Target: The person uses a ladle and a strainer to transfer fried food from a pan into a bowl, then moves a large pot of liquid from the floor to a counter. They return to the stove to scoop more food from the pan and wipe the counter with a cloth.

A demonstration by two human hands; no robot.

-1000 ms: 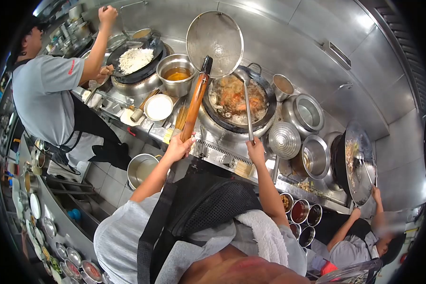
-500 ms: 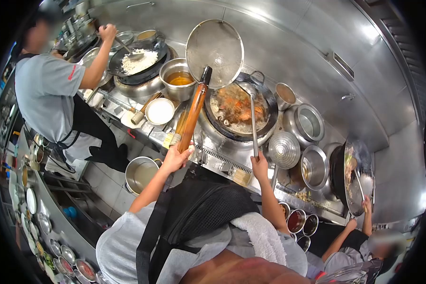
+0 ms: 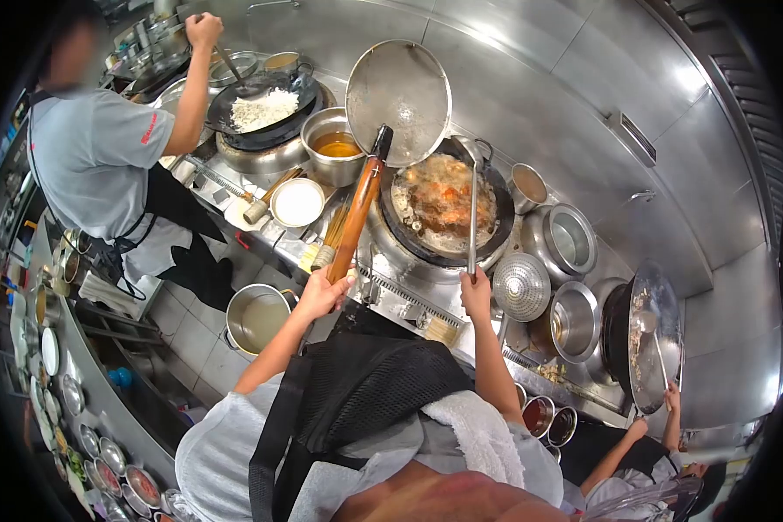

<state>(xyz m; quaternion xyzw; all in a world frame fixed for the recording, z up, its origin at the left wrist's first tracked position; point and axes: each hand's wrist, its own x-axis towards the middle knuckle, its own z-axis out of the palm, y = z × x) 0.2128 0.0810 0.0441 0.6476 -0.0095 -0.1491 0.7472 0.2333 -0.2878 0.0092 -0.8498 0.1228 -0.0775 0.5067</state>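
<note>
My left hand (image 3: 322,293) is closed around the wooden handle of a wire-mesh strainer (image 3: 398,96), whose round mesh is raised over the far left side of the wok (image 3: 503,196). Orange and brown pieces of food (image 3: 448,193) bubble in liquid inside this wok. In my right hand (image 3: 476,296) is the long metal handle of a ladle (image 3: 473,213). The ladle's head is near the wok's far rim, seen edge-on. A perforated skimmer (image 3: 520,285) rests beside my right hand.
Left of my wok stand a pot of amber liquid (image 3: 335,143) and a white-filled bowl (image 3: 297,202). Metal pots (image 3: 576,322) stand on the right. Co-workers (image 3: 96,165) work at woks on both sides. A large pot (image 3: 257,320) sits low at left.
The ladle's head has moved from inside the wok toward its far rim. My strainer stays raised. The co-worker on the left has lifted the hand holding a utensil.
</note>
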